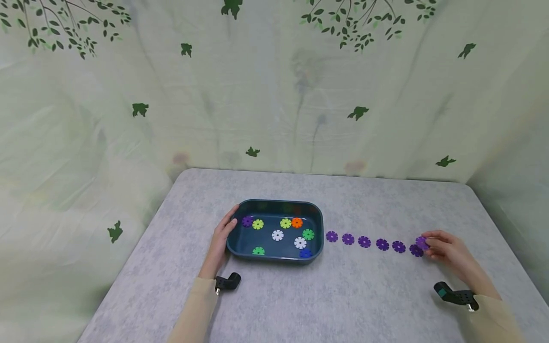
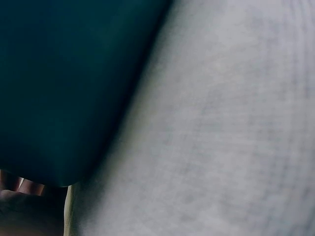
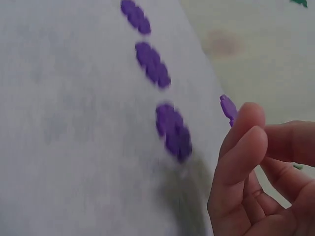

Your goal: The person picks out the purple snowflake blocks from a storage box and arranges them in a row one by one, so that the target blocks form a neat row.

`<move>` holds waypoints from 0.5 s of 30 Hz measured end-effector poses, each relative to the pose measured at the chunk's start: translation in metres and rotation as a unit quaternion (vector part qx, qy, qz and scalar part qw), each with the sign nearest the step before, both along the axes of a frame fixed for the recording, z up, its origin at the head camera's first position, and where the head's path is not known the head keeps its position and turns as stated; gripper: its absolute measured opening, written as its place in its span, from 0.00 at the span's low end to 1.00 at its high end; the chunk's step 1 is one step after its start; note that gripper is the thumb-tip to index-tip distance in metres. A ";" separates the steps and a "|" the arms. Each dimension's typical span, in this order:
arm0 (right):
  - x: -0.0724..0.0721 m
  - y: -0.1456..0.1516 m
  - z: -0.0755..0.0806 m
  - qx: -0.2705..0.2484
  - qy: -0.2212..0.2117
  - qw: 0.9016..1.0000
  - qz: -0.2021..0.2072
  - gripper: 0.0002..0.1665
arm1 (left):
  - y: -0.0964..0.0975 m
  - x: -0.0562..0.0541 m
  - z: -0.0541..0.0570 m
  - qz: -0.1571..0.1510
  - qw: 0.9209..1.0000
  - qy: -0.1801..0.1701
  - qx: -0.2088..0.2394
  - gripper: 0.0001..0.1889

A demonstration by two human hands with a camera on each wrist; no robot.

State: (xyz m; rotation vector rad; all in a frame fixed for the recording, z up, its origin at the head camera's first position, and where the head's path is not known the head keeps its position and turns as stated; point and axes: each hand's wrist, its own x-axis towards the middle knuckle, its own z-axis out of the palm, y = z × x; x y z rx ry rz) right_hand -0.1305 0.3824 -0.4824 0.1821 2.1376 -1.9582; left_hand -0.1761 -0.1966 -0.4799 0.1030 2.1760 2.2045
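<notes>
My left hand (image 1: 220, 242) grips the left side of a dark teal tray (image 1: 274, 259), thumb at the rim. In the left wrist view the tray wall (image 2: 64, 88) fills the upper left, with some fingers beside its lower edge. My right hand (image 1: 448, 253) pinches a purple notched plastic disc (image 1: 421, 242) between thumb and fingertips. Seen from the right wrist, this disc (image 3: 228, 108) pokes out past the fingertips, raised above the table. It overlaps the rightmost purple disc (image 1: 415, 251) of a row in the head view.
Several purple discs (image 1: 364, 242) lie in a line from the tray's right side toward my right hand. Inside the tray are loose discs, among them an orange disc (image 1: 297, 222) and a white disc (image 1: 277, 235). A leaf-patterned curtain (image 1: 274, 95) hangs behind the grey table (image 1: 326, 305).
</notes>
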 end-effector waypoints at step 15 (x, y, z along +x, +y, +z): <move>0.010 0.010 -0.001 0.244 0.000 0.970 -0.020 0.24 | -0.005 -0.010 -0.025 0.015 1.000 0.017 0.004 0.24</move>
